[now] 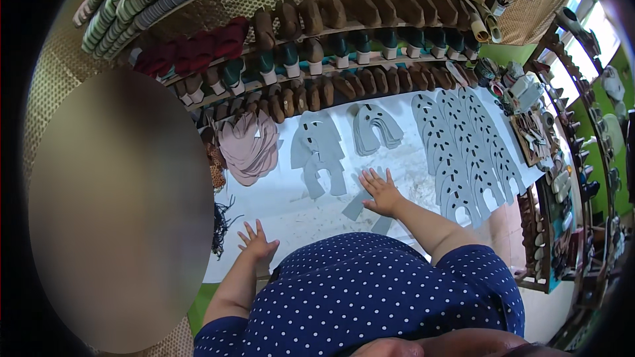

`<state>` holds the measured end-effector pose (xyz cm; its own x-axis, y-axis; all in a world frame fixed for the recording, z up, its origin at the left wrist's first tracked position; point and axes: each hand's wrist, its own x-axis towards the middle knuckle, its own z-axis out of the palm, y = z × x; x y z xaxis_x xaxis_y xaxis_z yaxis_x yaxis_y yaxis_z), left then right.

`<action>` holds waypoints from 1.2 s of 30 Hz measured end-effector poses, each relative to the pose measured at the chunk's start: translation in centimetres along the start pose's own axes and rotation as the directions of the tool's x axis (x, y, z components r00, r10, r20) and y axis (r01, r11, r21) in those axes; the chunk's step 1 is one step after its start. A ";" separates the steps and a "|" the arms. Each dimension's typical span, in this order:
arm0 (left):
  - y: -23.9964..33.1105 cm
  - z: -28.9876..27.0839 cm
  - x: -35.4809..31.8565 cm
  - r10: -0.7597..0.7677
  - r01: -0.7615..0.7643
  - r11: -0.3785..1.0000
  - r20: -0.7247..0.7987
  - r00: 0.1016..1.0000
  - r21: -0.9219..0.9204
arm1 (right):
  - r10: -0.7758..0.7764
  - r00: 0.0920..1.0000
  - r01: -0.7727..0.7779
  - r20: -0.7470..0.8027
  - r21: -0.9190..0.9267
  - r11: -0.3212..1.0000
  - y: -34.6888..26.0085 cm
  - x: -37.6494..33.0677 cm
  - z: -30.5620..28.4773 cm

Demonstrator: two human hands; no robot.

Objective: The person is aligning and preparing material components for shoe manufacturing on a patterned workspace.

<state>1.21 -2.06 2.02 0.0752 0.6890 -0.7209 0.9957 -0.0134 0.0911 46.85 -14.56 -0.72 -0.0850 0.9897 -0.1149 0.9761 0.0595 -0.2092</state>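
My right hand (383, 194) lies palm down with fingers spread on the white tabletop (291, 215). Just beside its thumb is a grey strip (355, 207), and a second grey piece (381, 226) shows below it, partly hidden by my body. My left hand (258, 241) rests near the table's front left edge, its fingers apart and holding nothing. Beyond the hands lie a stack of grey U-shaped shoe upper pieces (360, 129) and an overlapping group of similar grey pieces (314, 139). Long overlapping rows of grey pieces with small black marks (456, 152) spread out on the right.
Pink cut pieces (248, 149) are stacked at the table's far left. Wooden shoe lasts (360, 10) and green ones (340, 48) line shelves behind. Black cords (221, 225) hang at the left edge. A box of tools (531, 135) sits far right, near shoe racks (582, 152).
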 end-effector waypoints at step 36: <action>0.4 0.0 -0.3 -0.026 0.026 1.000 -0.009 1.000 0.015 | -0.080 0.996 0.083 0.050 -0.047 0.995 -0.1 -0.9 0.1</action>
<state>1.64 -2.22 2.28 0.0488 0.6959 -0.7165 0.9981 -0.0065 0.0616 46.81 -15.45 -0.73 -0.1731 0.9740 -0.1462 0.9741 0.1474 -0.1717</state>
